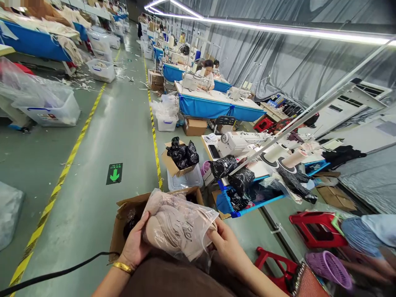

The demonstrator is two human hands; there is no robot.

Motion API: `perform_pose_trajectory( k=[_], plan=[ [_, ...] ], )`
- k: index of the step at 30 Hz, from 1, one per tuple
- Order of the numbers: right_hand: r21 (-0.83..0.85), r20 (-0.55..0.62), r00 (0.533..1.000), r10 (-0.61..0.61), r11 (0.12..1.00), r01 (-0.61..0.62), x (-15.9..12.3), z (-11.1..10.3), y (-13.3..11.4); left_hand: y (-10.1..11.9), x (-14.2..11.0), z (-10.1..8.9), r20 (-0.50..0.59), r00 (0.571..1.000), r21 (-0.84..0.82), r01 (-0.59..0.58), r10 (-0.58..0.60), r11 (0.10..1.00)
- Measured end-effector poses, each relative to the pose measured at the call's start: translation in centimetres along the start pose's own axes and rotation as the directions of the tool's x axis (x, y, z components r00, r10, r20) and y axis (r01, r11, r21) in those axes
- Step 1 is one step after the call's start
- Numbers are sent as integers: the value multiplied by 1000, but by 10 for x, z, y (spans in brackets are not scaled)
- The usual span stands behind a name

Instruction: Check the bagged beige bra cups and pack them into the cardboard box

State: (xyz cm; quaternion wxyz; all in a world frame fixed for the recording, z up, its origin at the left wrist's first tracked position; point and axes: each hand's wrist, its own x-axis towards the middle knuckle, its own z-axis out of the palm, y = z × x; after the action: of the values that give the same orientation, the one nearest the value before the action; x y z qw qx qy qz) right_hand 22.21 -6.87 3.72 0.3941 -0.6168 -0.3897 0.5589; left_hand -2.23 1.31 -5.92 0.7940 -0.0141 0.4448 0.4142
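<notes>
Bag (181, 225) of beige garments between hands: left hand (136, 245) grips bag's left side, right hand (225, 243) pinches right edge.

The clear bag (179, 225) I am holding is hiding my left hand's (136, 245) fingertips and most of the open carton (123, 218) behind it. My right hand's (225, 243) fingers are disappearing under its edge. The print on the bag is too blurred to read. The bottom edge is cutting off my forearms.
</notes>
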Motion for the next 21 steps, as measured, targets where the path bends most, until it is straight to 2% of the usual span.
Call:
perform_pose_trajectory(
  k=[5,9,14,17,21],
  plan=[
    [203,-162,984,75,978,-41,-7,-4,-9,-2,0,12,-27,1000,77,6,-4,997],
    [367,-136,976,171,924,-111,-6,-4,-12,1,-1,24,-25,1000,101,-4,6,995],
    [569,-92,962,255,806,-159,0,1,-7,3,-2,30,-3,1000,97,15,-15,995],
    [583,-75,962,263,794,-171,4,2,0,3,-2,30,-5,999,98,34,-34,995],
    [530,-71,962,265,827,-188,8,1,7,2,-1,28,-6,999,97,32,-32,995]
  ],
)
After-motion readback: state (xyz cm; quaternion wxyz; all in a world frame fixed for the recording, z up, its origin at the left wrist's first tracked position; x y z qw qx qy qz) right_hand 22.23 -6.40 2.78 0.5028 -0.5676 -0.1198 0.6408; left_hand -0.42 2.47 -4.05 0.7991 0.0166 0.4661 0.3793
